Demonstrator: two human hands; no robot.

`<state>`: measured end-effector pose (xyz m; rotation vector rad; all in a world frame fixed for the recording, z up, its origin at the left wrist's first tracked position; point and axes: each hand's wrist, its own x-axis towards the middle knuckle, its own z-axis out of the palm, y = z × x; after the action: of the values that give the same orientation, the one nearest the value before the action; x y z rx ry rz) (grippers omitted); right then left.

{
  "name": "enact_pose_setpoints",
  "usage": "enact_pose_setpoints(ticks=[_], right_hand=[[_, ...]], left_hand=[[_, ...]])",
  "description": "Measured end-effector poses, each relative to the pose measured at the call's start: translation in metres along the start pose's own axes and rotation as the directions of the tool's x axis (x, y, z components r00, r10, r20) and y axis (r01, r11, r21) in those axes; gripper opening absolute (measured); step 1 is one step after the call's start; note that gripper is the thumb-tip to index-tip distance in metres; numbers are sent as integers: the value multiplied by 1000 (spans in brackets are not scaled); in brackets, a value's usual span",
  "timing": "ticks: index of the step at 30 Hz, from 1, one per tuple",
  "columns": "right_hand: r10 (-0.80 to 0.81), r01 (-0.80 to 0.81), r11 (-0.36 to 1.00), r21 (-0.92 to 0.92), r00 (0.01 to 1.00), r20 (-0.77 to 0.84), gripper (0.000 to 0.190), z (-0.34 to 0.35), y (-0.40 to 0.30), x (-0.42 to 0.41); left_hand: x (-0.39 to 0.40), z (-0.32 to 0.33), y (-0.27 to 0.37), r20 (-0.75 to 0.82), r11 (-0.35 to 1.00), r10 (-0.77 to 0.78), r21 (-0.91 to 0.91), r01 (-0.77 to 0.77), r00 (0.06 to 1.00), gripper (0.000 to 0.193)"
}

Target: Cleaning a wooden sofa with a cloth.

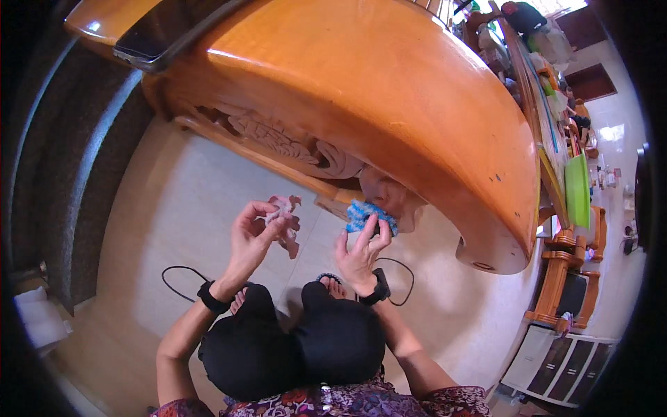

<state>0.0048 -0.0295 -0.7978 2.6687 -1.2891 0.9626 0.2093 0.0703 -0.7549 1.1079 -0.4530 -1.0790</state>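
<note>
My left hand (255,234) pinches a crumpled pale pink and grey cloth (283,221) between thumb and fingers, over the floor. To its right, my right hand (363,247) has its fingertips closed on a fluffy blue and white cloth (359,216), held apart from the pink one. The blue cloth is just below the carved side of an orange varnished wooden armrest (365,57) and in front of a translucent plastic bag (391,190). Black bands are on both wrists. What lies beneath the right fingers is partly hidden.
A smartphone (156,36) lies on the wood at upper left. Black cable loops (411,276) show near the feet. A green basin (577,190), wooden chairs (552,292) and a cabinet (560,365) stand to the right. A person (581,122) is in the distance.
</note>
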Motion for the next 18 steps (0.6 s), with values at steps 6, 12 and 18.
enact_pose_setpoints(ticks=[6,12,18], right_hand=[[-286,285,950,-125,958,13,64,8,2,36],[-188,191,971,-145,982,31,62,-15,-21,42],[-245,242,965,-99,970,-15,64,-15,-25,57]], left_hand=[[6,12,-7,13,998,-43,-46,44,999,14],[5,14,-3,5,999,29,-36,-29,1000,14],[4,17,5,15,998,-23,-55,23,1000,14]])
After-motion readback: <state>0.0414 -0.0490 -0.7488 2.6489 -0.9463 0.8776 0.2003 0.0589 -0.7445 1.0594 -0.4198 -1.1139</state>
